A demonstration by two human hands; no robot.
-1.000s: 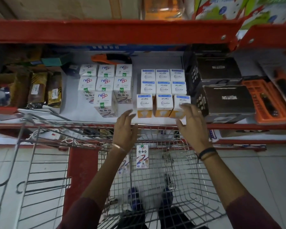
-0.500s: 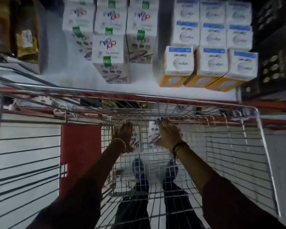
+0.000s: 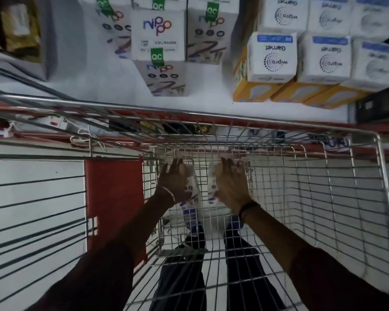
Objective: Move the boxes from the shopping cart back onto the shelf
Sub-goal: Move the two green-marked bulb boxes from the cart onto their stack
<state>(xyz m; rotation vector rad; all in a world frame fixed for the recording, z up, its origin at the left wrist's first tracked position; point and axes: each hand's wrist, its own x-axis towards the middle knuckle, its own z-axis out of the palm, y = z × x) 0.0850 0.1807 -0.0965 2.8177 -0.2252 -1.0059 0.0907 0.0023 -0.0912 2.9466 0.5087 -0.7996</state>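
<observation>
Below, seen from a head-worn camera: both arms reached down into a wire shopping cart (image 3: 368, 198) parked against a white shelf (image 3: 99, 86) with a red front edge.

Far left on the shelf: brown packets (image 3: 18, 28), blurred, near the left edge. Further right, toward the shelf's front edge: nippo boxes (image 3: 158, 34), white with green QC stickers, stacked and packed side by side. Right again, well apart from that group: wipro Garnet boxes (image 3: 272, 58), white on top with yellow sides, in a tight row running to the right edge, where a dark carton (image 3: 377, 106) stood just beside them.

Down in the cart, against its far wall: left hand (image 3: 173, 182), thin bangle at the wrist, fingers curled over the left box (image 3: 192, 189), a white carton with coloured print like the nippo stock. Just beside it: right hand (image 3: 230, 185), dark band at the wrist, palm and fingers wrapped over the right box (image 3: 212, 185), mostly hidden beneath the hand. Both cartons appeared upright and near each other, touching or not impossible to tell. Both hands closed on their cartons, neither lifted above the cart rim. Visible through the mesh floor: dark trousers and shoes on pale tiles.
</observation>
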